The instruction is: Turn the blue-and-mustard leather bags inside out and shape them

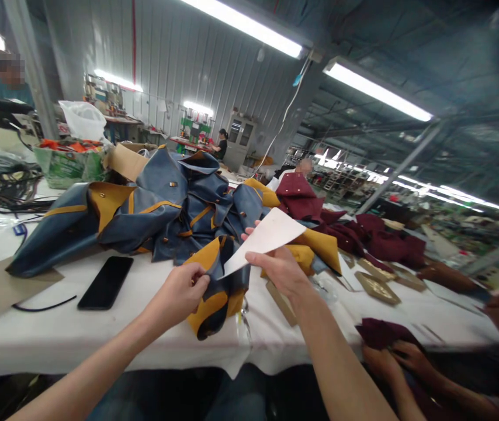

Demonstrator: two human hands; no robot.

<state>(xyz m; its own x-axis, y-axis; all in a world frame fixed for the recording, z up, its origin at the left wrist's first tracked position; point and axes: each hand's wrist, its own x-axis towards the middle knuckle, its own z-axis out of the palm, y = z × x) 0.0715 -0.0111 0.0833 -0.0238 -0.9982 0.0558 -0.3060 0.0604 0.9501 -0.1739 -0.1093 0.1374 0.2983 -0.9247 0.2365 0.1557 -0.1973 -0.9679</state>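
Observation:
My left hand (183, 290) is closed in a pinch on a navy and mustard leather piece (215, 292) that hangs over the front edge of the white table (56, 333). My right hand (281, 268) grips a white card (267, 237), a flat pointed sheet held just above that leather piece. Behind both hands lies a heap of similar navy and mustard pieces (162, 210).
A black phone (106, 282) and a black cable (43, 306) lie on the table at the left. Maroon pieces (363, 234) are piled at the right, with brown card inserts (376, 286). Another person's hands (396, 359) hold maroon material at the lower right. Boxes and wires stand far left.

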